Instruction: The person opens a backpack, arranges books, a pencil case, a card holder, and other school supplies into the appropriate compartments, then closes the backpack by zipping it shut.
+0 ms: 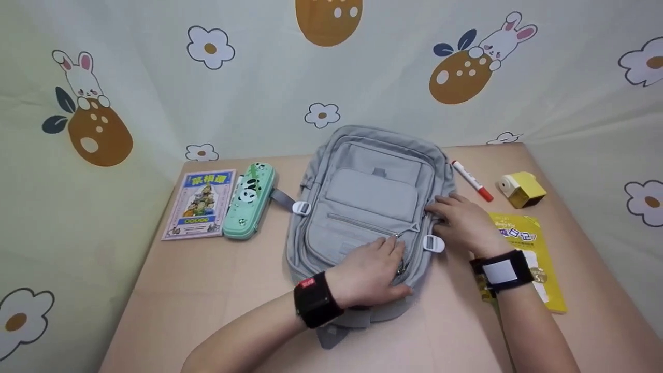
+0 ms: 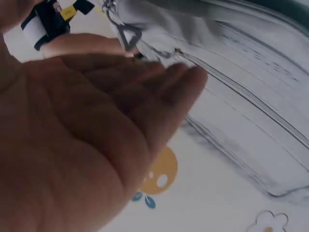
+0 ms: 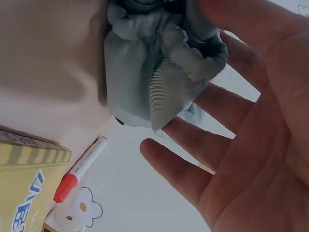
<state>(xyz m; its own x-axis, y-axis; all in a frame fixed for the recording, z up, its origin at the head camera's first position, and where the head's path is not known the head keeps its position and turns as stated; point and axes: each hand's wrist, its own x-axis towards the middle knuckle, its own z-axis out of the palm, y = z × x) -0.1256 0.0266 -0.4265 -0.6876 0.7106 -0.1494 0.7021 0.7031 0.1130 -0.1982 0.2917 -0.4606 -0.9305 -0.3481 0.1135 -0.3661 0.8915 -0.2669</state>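
Observation:
A grey backpack (image 1: 370,189) lies on the table with its zipped front up. My left hand (image 1: 370,272) rests over its lower front, fingers extended beside the front zipper (image 2: 231,84). At the bag's right side is my right hand (image 1: 466,223), above the white strap buckle (image 1: 433,243). In the right wrist view its spread, slightly bent fingers (image 3: 193,140) lie along the gathered side pocket (image 3: 133,72). The thumb overlaps the fabric at the top of that view.
Left of the bag lie a picture-covered book (image 1: 199,204) and a green panda pencil case (image 1: 250,202). On the right are a red-capped white marker (image 1: 471,180), a yellow pencil sharpener (image 1: 523,189) and a yellow book (image 1: 551,274), partly under the right forearm. A patterned cloth (image 1: 259,103) hangs behind.

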